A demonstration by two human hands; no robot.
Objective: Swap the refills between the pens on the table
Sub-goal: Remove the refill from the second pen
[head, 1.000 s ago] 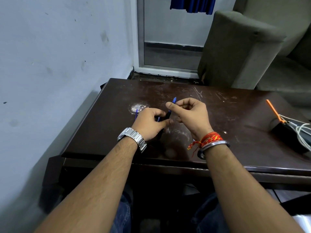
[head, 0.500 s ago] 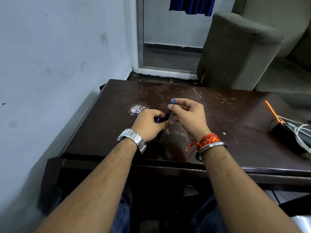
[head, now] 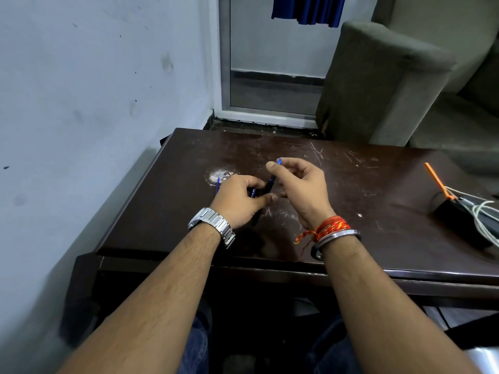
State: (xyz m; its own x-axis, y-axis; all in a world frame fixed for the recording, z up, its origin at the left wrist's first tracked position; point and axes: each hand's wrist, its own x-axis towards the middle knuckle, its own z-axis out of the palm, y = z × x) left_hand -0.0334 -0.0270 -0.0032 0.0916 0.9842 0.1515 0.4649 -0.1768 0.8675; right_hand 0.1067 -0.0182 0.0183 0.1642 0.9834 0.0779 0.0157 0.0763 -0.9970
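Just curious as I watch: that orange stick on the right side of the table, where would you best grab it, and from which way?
Grip the orange stick at its upper, far half, coming from above with the right hand. It leans tilted, its far end standing free over the table, while its near end sits by the black box and white cables, which would likely crowd the fingers.

Faint light print on the dark pen barrel (head: pixel 253 194), illegible.

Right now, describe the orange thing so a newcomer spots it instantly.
Start at the dark brown table and go to its right edge. A black box with white cables sits there; the orange stick slants up from it, the only orange item.
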